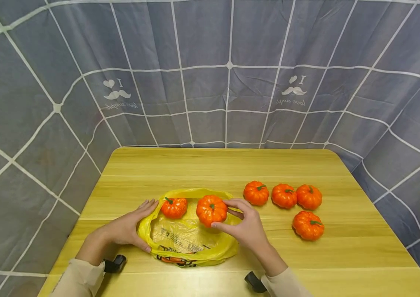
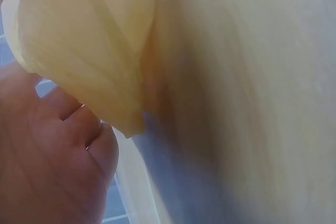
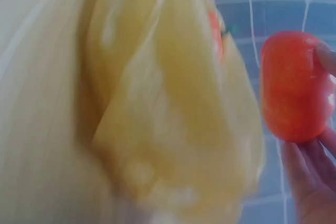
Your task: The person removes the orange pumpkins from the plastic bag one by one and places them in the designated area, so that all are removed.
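Observation:
A yellow plastic bag [image 1: 215, 256] lies on the table with its mouth spread wide. My left hand [image 1: 130, 226] holds the bag's left rim, thumb at the near side and fingers at the far side. In the left wrist view, yellow film [image 2: 89, 40] partly covers those fingers. My right hand [image 1: 248, 225] grips a small orange pumpkin [image 1: 211, 210] between thumb and fingers, over the right part of the bag's mouth. The right wrist view shows this pumpkin [image 3: 294, 87] raised beside the bag. Another small pumpkin [image 1: 174, 208] sits inside the bag at its far left.
Several more small pumpkins lie on the wooden table [image 1: 210, 165] right of the bag: one [image 1: 256, 193] nearest it, a touching pair [image 1: 309, 196] farther right, and one [image 1: 308, 225] closer to me. A grey checked curtain [image 1: 210, 90] hangs behind the table and at both sides.

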### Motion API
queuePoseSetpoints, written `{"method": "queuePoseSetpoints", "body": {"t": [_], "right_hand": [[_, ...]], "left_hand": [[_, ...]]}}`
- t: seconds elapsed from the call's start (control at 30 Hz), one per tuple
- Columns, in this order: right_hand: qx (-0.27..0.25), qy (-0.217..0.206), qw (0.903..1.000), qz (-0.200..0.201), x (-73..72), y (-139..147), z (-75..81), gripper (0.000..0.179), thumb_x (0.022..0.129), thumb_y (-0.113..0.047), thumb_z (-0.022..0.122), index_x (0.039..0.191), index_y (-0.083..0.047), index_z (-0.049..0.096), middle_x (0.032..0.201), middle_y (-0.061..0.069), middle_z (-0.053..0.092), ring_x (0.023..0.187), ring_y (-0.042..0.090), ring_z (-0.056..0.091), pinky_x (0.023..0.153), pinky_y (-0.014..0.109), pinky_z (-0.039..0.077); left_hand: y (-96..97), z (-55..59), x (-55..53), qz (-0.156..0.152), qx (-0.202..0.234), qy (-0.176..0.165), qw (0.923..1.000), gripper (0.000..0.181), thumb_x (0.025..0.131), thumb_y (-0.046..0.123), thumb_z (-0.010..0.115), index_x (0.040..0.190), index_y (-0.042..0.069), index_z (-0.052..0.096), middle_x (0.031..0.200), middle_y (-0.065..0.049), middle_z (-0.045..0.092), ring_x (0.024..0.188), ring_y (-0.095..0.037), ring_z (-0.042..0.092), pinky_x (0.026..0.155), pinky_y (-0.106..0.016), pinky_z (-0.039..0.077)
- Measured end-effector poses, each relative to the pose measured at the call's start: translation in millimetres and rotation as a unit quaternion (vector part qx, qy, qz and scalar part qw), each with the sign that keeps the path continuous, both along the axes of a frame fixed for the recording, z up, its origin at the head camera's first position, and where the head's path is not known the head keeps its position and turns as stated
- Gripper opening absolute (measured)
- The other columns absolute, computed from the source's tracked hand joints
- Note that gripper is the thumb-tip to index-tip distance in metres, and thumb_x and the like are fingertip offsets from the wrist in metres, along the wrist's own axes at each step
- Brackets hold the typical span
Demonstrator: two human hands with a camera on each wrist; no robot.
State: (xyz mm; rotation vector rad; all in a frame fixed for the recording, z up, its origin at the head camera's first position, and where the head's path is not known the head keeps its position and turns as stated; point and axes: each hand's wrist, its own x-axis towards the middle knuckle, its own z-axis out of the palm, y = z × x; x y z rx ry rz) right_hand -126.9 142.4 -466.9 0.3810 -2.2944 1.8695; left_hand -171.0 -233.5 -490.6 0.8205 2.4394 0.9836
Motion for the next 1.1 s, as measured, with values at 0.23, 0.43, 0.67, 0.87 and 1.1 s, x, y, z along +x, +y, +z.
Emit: {"method": "queuePoseSetpoints", "body": {"t": [0.23, 0.43, 0.67, 0.87, 1.1], "right_hand": [[0.016, 0.014, 0.9954, -0.094, 9.5, 57.0, -10.1, 0.055, 0.066, -0.004, 0.094, 0.113, 0.002, 0.066, 0.117, 0.012, 0.062, 0.112, 0.023, 0.062, 0.092, 0.034, 0.053], [0.063, -0.025, 0.9856, -0.155, 19.4, 95.8, -21.0, 0.058, 0.066, -0.01, 0.095, 0.113, 0.003, 0.065, 0.119, 0.01, 0.061, 0.108, 0.009, 0.06, 0.09, 0.033, 0.053], [0.102, -0.092, 0.9686, -0.208, 28.7, 120.5, -32.9, 0.062, 0.069, -0.021, 0.095, 0.118, 0.002, 0.064, 0.119, 0.011, 0.059, 0.107, 0.013, 0.06, 0.088, 0.021, 0.052], [0.166, -0.104, 0.9516, -0.236, 33.6, 127.5, -35.9, 0.063, 0.069, -0.029, 0.095, 0.116, 0.001, 0.067, 0.115, 0.01, 0.063, 0.107, 0.023, 0.063, 0.085, 0.016, 0.052], [0.25, -0.088, 0.9354, -0.234, 34.7, 127.1, -27.8, 0.068, 0.072, -0.041, 0.091, 0.115, 0.005, 0.066, 0.112, 0.015, 0.063, 0.103, 0.031, 0.065, 0.087, 0.037, 0.056]], "left_hand": [[2.4, 1.2, -0.2, -0.002, -0.008, 0.0, 1.0, 0.135, 0.063, 0.048, 0.094, 0.16, -0.001, 0.014, 0.165, -0.024, 0.004, 0.149, -0.047, -0.002, 0.114, -0.067, 0.008], [2.4, -1.0, -0.6, 0.002, -0.013, 0.0, 0.9999, 0.135, 0.062, 0.049, 0.094, 0.16, -0.001, 0.015, 0.165, -0.024, 0.005, 0.15, -0.046, -0.001, 0.114, -0.067, 0.009], [2.2, 0.2, 0.1, 0.006, -0.01, -0.006, 0.9999, 0.134, 0.063, 0.047, 0.094, 0.16, -0.001, 0.015, 0.165, -0.024, 0.005, 0.15, -0.046, -0.003, 0.113, -0.067, 0.008], [3.4, 0.3, 1.0, 0.004, -0.01, -0.009, 0.9999, 0.134, 0.064, 0.047, 0.094, 0.16, -0.001, 0.014, 0.165, -0.024, 0.004, 0.149, -0.046, -0.003, 0.113, -0.069, 0.008], [3.5, -1.4, -0.9, 0.006, -0.007, -0.011, 0.9999, 0.134, 0.063, 0.047, 0.094, 0.16, -0.001, 0.014, 0.165, -0.024, 0.004, 0.15, -0.046, -0.003, 0.113, -0.068, 0.008]]}}
